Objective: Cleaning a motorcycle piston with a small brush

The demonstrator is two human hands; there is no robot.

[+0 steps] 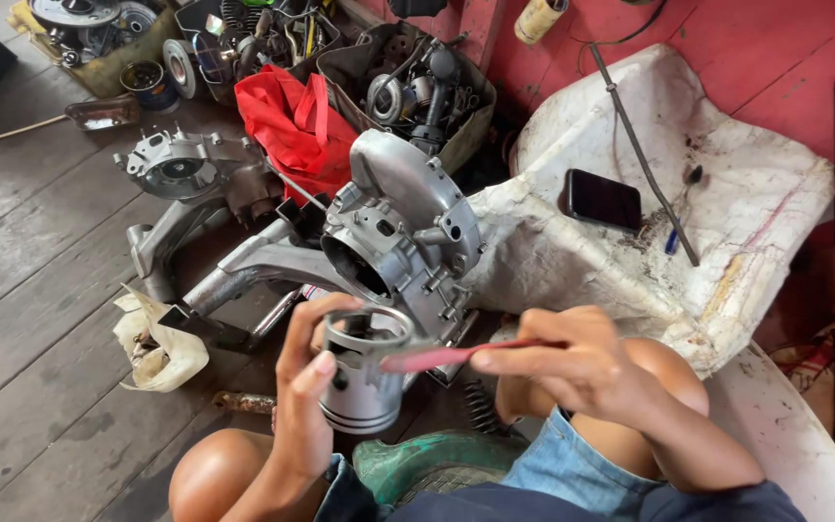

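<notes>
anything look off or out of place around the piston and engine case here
Little stands out. A dark phone lies on the stained, torn white sheet among greasy parts. The left hand holds the piston upright; the right hand points a red tool at it.

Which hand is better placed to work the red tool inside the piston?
Right. The right hand already grips the red tool, its tip at the piston rim. The left hand is wrapped around the piston, steadying it.
</notes>
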